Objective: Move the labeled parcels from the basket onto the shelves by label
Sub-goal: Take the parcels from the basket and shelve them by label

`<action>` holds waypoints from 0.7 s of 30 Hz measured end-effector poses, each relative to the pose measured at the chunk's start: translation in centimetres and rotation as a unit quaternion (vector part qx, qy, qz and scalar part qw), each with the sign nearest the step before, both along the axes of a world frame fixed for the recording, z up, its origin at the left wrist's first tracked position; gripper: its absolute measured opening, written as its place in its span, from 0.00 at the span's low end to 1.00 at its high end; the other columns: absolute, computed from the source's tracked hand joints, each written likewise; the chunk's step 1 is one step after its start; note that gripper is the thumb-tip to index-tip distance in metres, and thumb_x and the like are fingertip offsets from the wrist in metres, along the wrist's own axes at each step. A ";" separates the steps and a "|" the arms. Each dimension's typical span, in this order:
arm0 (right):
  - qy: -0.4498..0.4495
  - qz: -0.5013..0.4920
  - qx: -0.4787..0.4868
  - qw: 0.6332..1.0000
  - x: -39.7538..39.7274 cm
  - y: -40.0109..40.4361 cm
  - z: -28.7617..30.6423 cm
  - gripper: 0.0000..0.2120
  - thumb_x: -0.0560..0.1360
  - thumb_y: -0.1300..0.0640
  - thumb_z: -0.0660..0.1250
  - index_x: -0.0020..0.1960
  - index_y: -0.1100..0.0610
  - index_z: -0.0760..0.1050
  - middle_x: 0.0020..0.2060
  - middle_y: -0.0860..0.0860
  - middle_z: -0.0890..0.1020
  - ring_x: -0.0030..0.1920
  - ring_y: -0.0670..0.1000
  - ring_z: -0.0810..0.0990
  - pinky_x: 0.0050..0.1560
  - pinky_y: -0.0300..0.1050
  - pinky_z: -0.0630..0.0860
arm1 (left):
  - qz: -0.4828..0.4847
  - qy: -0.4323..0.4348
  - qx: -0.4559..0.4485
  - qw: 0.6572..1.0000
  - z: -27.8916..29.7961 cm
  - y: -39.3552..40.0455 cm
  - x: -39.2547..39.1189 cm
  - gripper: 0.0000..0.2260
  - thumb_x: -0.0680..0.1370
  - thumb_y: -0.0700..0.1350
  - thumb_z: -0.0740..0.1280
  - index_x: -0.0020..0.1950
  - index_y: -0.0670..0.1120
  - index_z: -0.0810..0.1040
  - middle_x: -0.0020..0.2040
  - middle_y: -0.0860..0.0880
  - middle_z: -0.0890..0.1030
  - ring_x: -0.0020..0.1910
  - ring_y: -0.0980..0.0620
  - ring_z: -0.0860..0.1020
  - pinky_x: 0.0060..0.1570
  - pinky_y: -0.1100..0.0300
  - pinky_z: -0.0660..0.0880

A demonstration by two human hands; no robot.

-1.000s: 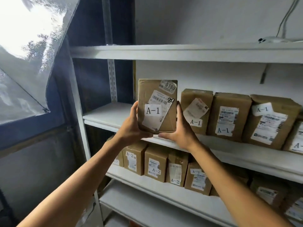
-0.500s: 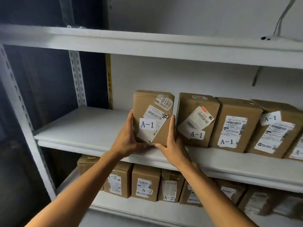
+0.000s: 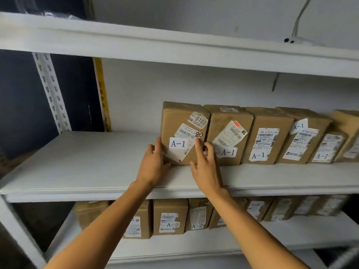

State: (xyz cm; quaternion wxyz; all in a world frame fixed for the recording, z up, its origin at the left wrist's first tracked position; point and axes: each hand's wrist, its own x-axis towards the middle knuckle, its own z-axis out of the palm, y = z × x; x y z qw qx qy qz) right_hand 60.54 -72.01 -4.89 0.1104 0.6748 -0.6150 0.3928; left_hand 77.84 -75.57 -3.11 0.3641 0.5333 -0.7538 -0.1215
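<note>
A brown parcel labelled A-1 (image 3: 183, 121), with "80" written on it, stands upright on the middle white shelf (image 3: 77, 162). It is the left end of a row of A-1 parcels (image 3: 266, 136) and touches its neighbour. My left hand (image 3: 153, 166) wraps the parcel's lower left front corner. My right hand (image 3: 206, 167) rests on the lower right of its front face, index finger stretched up and the other fingers curled before the neighbouring box. The basket is out of view.
The left half of the middle shelf is bare. The shelf below holds a row of A-2 parcels (image 3: 170, 216). An upper shelf board (image 3: 155, 45) runs overhead. A perforated white upright (image 3: 50, 90) stands at the left, and a cable (image 3: 299, 18) hangs at the top right.
The parcel, held in the air in front of the shelf a second ago, now stands on the shelf against the row. My right hand has slid from its side onto its front.
</note>
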 end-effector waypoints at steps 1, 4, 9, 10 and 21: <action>0.001 0.002 0.000 1.000 -0.1 0.2 0.0 0.40 0.69 0.65 0.76 0.77 0.60 0.64 0.65 0.62 0.70 0.51 0.57 0.78 0.54 0.48 0.79 | -0.006 -0.001 0.006 1.000 0.0 0.0 0.1 0.37 0.73 0.44 0.74 0.77 0.47 0.57 0.62 0.41 0.71 0.56 0.40 0.77 0.54 0.55 0.74; 0.008 -0.004 0.025 1.000 -0.4 0.9 0.0 0.37 0.71 0.65 0.72 0.77 0.60 0.63 0.63 0.60 0.69 0.53 0.58 0.78 0.52 0.51 0.80 | -0.018 0.006 0.031 0.999 0.2 0.5 0.2 0.36 0.72 0.47 0.75 0.74 0.48 0.60 0.63 0.42 0.71 0.57 0.41 0.78 0.55 0.53 0.75; -0.003 -0.004 0.061 0.998 -1.4 1.4 0.4 0.36 0.74 0.64 0.70 0.78 0.57 0.61 0.67 0.58 0.66 0.59 0.59 0.76 0.55 0.51 0.79 | 0.006 -0.018 0.026 0.999 0.6 2.4 -0.3 0.32 0.73 0.52 0.73 0.71 0.47 0.62 0.65 0.43 0.72 0.60 0.42 0.76 0.54 0.52 0.76; -0.007 -0.006 0.067 0.998 -1.6 1.7 0.6 0.35 0.74 0.63 0.70 0.78 0.56 0.61 0.68 0.57 0.66 0.60 0.58 0.76 0.55 0.50 0.79 | 0.020 -0.018 0.007 1.000 0.7 2.9 -0.5 0.31 0.73 0.52 0.72 0.71 0.47 0.62 0.64 0.43 0.72 0.60 0.42 0.75 0.53 0.51 0.76; 0.044 -0.103 0.135 0.984 -14.6 9.1 3.0 0.23 0.79 0.54 0.65 0.73 0.54 0.70 0.77 0.53 0.61 0.73 0.59 0.63 0.69 0.53 0.68 | -0.077 -0.197 -0.037 0.977 2.2 7.1 -12.8 0.30 0.78 0.58 0.64 0.77 0.48 0.61 0.72 0.44 0.67 0.71 0.42 0.65 0.66 0.49 0.70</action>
